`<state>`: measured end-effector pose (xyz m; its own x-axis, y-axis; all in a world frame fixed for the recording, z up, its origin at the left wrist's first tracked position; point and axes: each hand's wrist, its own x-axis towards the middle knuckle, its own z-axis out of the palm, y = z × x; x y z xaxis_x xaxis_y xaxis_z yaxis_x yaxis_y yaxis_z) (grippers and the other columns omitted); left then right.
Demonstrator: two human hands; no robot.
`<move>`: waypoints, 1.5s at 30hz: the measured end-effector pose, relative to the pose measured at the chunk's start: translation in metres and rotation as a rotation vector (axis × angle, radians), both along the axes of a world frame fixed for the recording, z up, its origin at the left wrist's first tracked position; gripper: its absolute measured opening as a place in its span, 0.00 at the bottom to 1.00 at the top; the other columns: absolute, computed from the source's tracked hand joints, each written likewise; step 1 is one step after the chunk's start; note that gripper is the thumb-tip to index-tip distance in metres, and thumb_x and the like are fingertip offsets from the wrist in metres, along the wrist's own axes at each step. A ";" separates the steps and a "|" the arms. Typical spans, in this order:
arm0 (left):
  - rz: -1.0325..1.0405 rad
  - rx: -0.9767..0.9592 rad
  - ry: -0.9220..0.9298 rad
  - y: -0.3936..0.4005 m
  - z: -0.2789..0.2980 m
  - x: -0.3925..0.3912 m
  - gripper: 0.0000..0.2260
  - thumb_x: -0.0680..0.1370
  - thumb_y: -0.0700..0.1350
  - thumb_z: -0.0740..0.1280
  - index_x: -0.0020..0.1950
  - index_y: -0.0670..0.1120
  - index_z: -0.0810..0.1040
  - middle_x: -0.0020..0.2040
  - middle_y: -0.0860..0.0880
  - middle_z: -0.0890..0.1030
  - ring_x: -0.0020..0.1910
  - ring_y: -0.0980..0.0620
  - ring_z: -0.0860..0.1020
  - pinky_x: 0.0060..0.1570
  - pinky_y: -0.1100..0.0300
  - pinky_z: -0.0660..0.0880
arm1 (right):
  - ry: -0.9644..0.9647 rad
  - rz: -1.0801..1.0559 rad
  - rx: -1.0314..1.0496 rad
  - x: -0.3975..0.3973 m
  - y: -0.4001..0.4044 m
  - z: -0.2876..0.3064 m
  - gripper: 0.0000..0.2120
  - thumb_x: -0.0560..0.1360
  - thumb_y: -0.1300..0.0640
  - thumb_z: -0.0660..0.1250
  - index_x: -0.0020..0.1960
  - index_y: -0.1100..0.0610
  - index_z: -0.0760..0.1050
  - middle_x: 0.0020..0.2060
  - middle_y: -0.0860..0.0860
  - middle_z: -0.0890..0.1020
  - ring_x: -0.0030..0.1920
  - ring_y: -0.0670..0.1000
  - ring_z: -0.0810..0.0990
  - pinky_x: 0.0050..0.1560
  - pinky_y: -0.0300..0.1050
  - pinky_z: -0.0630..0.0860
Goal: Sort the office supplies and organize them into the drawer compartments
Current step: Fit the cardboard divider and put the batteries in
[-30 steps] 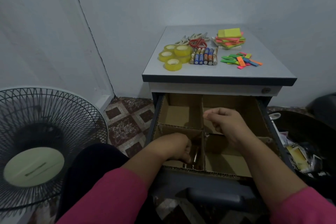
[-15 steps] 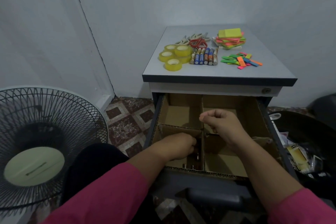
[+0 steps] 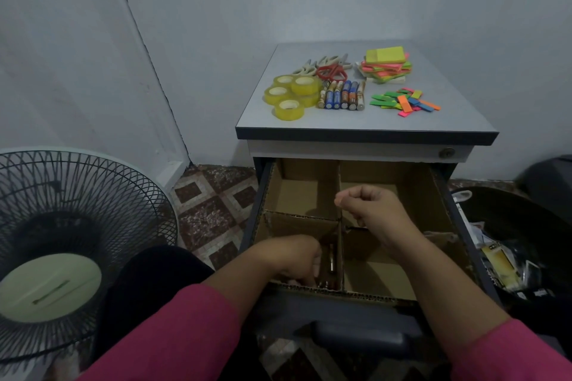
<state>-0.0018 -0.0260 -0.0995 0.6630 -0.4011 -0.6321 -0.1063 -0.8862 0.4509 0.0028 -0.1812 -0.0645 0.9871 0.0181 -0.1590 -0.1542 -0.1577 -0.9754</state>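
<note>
The left grip [image 3: 294, 260] is curled low in the near-left cardboard drawer compartment [image 3: 278, 226]; anything held is hidden. The fisted right grip [image 3: 371, 204], seemingly empty, is nearer the cylindrical batteries [image 3: 340, 96] lying lengthwise ahead.

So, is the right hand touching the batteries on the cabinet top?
Apart. The head view shows the right hand over the open drawer, with the cabinet's front edge between it and the batteries.

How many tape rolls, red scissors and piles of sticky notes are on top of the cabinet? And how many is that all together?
Tape rolls: 4 with tops showing (a fifth may lie under one of them; I cannot tell)
Red scissors: 1
Sticky note stacks: 1
Total: 6
</note>
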 end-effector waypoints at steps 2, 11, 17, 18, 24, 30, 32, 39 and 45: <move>-0.005 -0.018 0.006 0.000 0.000 0.000 0.08 0.75 0.36 0.70 0.51 0.43 0.75 0.38 0.51 0.75 0.31 0.55 0.73 0.31 0.63 0.70 | -0.003 -0.002 0.002 0.000 0.000 0.000 0.02 0.74 0.61 0.69 0.45 0.58 0.80 0.36 0.47 0.80 0.36 0.43 0.74 0.38 0.39 0.69; 0.036 -0.033 0.015 0.002 -0.004 0.002 0.10 0.73 0.34 0.70 0.44 0.46 0.71 0.46 0.44 0.78 0.44 0.46 0.77 0.46 0.51 0.77 | -0.001 -0.005 -0.005 -0.001 0.000 0.002 0.02 0.74 0.61 0.69 0.45 0.58 0.80 0.36 0.48 0.80 0.35 0.43 0.73 0.36 0.38 0.68; 0.005 -0.065 0.033 0.004 -0.010 0.003 0.09 0.73 0.32 0.69 0.42 0.44 0.72 0.41 0.47 0.79 0.39 0.50 0.77 0.38 0.59 0.74 | 0.011 -0.008 0.000 -0.002 0.001 0.003 0.03 0.74 0.62 0.69 0.46 0.60 0.80 0.36 0.48 0.79 0.37 0.43 0.73 0.38 0.38 0.68; -0.002 -0.067 0.030 0.004 -0.010 0.003 0.09 0.73 0.32 0.68 0.42 0.45 0.72 0.43 0.45 0.80 0.40 0.49 0.77 0.39 0.58 0.74 | 0.011 -0.010 -0.002 -0.002 0.001 0.003 0.03 0.74 0.62 0.69 0.47 0.60 0.81 0.36 0.48 0.80 0.37 0.44 0.74 0.38 0.38 0.68; 0.061 -0.106 0.040 0.007 -0.014 0.005 0.14 0.72 0.31 0.69 0.41 0.49 0.70 0.39 0.48 0.78 0.39 0.49 0.78 0.34 0.60 0.75 | 0.014 -0.014 0.002 -0.002 0.000 0.001 0.01 0.74 0.61 0.70 0.44 0.58 0.80 0.36 0.48 0.80 0.36 0.43 0.73 0.38 0.38 0.68; 0.122 -0.254 0.126 0.010 0.011 0.002 0.07 0.77 0.36 0.67 0.41 0.46 0.75 0.36 0.47 0.80 0.31 0.58 0.79 0.32 0.67 0.77 | -0.063 -0.074 -0.011 -0.003 0.001 -0.002 0.02 0.75 0.58 0.68 0.46 0.55 0.80 0.40 0.48 0.81 0.41 0.45 0.76 0.43 0.40 0.72; 0.122 -0.324 0.096 0.013 0.030 0.000 0.06 0.78 0.37 0.65 0.42 0.47 0.76 0.38 0.47 0.81 0.33 0.57 0.80 0.36 0.65 0.78 | -0.195 -0.148 -0.080 -0.003 0.001 0.001 0.03 0.76 0.58 0.67 0.47 0.52 0.79 0.42 0.47 0.81 0.42 0.43 0.77 0.39 0.34 0.70; 0.395 -0.688 -0.641 -0.008 0.095 0.029 0.05 0.79 0.42 0.65 0.49 0.51 0.78 0.44 0.54 0.80 0.43 0.58 0.79 0.47 0.59 0.78 | -0.710 -0.252 -0.610 0.035 -0.012 0.047 0.13 0.78 0.61 0.62 0.62 0.54 0.76 0.58 0.48 0.76 0.61 0.46 0.71 0.59 0.37 0.68; 0.409 -0.303 -1.093 -0.048 0.105 0.083 0.16 0.83 0.43 0.56 0.70 0.47 0.71 0.62 0.45 0.77 0.59 0.48 0.76 0.55 0.53 0.75 | -0.550 -0.090 -0.894 0.086 -0.013 0.079 0.20 0.80 0.62 0.57 0.72 0.57 0.66 0.67 0.56 0.70 0.66 0.53 0.69 0.62 0.46 0.68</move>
<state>0.0807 -0.0737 0.0058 0.9016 -0.0714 0.4266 -0.2981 -0.8171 0.4934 0.0887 -0.1943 0.0142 0.9193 0.0381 0.3918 0.2273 -0.8641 -0.4492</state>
